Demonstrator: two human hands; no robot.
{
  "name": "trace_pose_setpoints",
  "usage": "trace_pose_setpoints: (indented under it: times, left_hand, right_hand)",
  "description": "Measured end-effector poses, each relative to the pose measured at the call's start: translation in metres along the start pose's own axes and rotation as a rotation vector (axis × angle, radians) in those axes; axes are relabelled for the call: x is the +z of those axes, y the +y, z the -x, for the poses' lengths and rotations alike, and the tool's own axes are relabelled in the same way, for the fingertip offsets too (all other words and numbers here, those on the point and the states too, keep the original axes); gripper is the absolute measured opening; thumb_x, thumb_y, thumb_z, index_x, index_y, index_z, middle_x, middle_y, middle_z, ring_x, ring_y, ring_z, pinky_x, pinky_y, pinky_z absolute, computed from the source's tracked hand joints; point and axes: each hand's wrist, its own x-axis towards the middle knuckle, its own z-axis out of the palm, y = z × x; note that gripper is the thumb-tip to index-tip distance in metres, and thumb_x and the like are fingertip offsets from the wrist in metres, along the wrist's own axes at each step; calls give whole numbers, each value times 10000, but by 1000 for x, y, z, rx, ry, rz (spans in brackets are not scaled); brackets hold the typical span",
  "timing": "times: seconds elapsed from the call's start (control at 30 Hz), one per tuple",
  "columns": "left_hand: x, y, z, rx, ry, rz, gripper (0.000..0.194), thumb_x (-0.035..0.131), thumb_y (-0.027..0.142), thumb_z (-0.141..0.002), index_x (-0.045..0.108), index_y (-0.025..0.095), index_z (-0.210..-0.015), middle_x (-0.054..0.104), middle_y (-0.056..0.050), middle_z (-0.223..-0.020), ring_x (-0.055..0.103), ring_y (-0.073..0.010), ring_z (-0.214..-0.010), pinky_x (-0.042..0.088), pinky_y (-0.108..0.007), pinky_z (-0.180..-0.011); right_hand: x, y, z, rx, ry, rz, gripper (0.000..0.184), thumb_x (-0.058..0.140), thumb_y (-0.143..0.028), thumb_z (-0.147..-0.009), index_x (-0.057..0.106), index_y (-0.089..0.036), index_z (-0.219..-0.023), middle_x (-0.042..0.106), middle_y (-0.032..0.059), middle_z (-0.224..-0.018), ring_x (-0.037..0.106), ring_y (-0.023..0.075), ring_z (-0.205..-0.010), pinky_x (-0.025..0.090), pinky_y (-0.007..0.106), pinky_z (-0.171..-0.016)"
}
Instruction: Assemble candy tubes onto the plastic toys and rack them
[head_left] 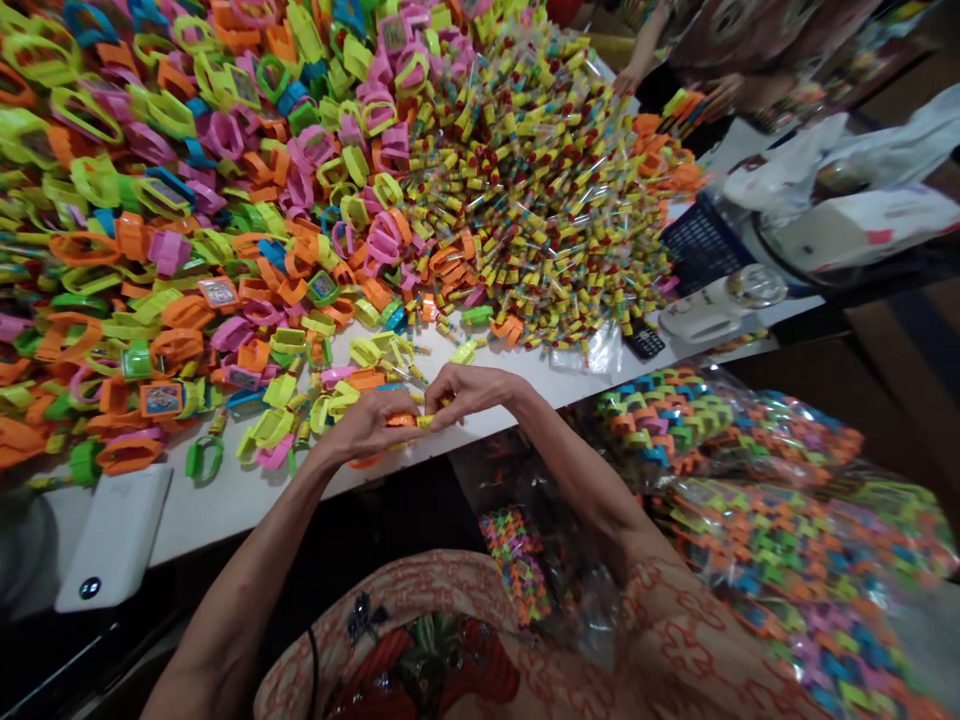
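The left hand (364, 428) grips an orange toy watch (400, 421) between thumb and fingers, just above the near edge of the bench (202, 512). The right hand (471, 392) is closed in a pinch on a small yellow tube (425, 421), which meets the watch's right end; whether it is inside the watch cannot be told.

Beyond the hands, a heap of pink, orange, green and blue toy watches (247, 260) covers the left and middle of the bench, and a pile of yellow tubes (540, 200) adjoins it on the right. A white power bank (120, 535) lies at the near edge, toward the left. Toward the right end are a clear plastic bag (589, 352), a dark keypad device (645, 340) and a white bottle (701, 312). Another person's hand (721, 97) holds orange pieces (684, 105) near the far right corner.
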Motion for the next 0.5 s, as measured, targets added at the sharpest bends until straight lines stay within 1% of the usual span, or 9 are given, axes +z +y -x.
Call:
trace_pose_setpoints:
  times: [0.07,0.13,0.17,0.23,0.27,0.3,0.37,0.43,0.5]
  left_hand:
    - [-4,-4,-2,-13,113,-112,317,680,514,-921,750,209,-973,743,-53,-937,696,-196,-875,542,-317,-811]
    - [-14,-12,-3,-45,291,-272,410,721,508,-882,723,224,-1177,718,-99,-1195,678,-253,-1118,540,-384,-970]
    - [-21,-16,-3,-93,392,-365,452,720,504,-877,703,221,-1228,688,-118,-1272,649,-276,-1195,523,-413,-1023]
    - [-37,-27,-2,-291,560,-567,396,659,474,-913,710,189,-1183,681,-151,-1249,629,-314,-1212,506,-453,-1042]
    - [-44,-33,-1,-415,603,-663,346,624,451,-931,724,172,-1109,694,-165,-1183,635,-332,-1175,506,-468,-1018]
    - [-51,-39,-1,-530,611,-747,319,606,435,-933,729,159,-1039,699,-180,-1125,639,-354,-1139,506,-484,-987]
    - [-62,-51,-3,-685,567,-855,286,648,413,-884,722,146,-957,695,-213,-1080,634,-402,-1100,501,-512,-926]
    - [-69,-62,-8,-732,537,-878,223,704,350,-803,707,147,-896,689,-229,-1073,634,-425,-1066,497,-518,-874]
    - [-74,-69,-11,-712,579,-835,132,704,286,-748,671,164,-788,684,-206,-1014,644,-403,-1001,496,-495,-830]
  right_hand:
    - [-4,4,-2,24,196,25,481,795,-593,-778,735,-116,-771,620,-1,-630,525,92,-557,414,222,-552]
    - [-9,8,-2,85,466,145,457,765,-576,-813,750,-120,-792,624,12,-651,535,111,-591,404,237,-573]
    - [-12,10,-2,134,603,246,430,758,-552,-828,760,-123,-810,626,19,-661,542,123,-615,392,244,-587]
    - [-17,13,-1,217,832,453,362,767,-487,-835,777,-126,-850,645,37,-701,566,149,-681,369,258,-622]
    - [-19,15,-2,229,911,512,327,775,-450,-827,780,-125,-861,662,46,-733,578,160,-718,366,264,-641]
    - [-19,17,-3,215,964,517,294,778,-413,-813,778,-124,-866,678,53,-768,587,166,-746,370,266,-655]
    - [-18,19,-8,129,996,379,252,771,-353,-774,762,-122,-874,691,51,-816,585,158,-749,391,261,-659]
    - [-13,21,-16,37,981,148,286,770,-333,-717,742,-127,-913,679,29,-799,566,139,-699,414,253,-632]
    - [-8,20,-23,-24,947,-66,367,780,-347,-673,720,-135,-967,659,4,-747,548,121,-635,431,248,-598]
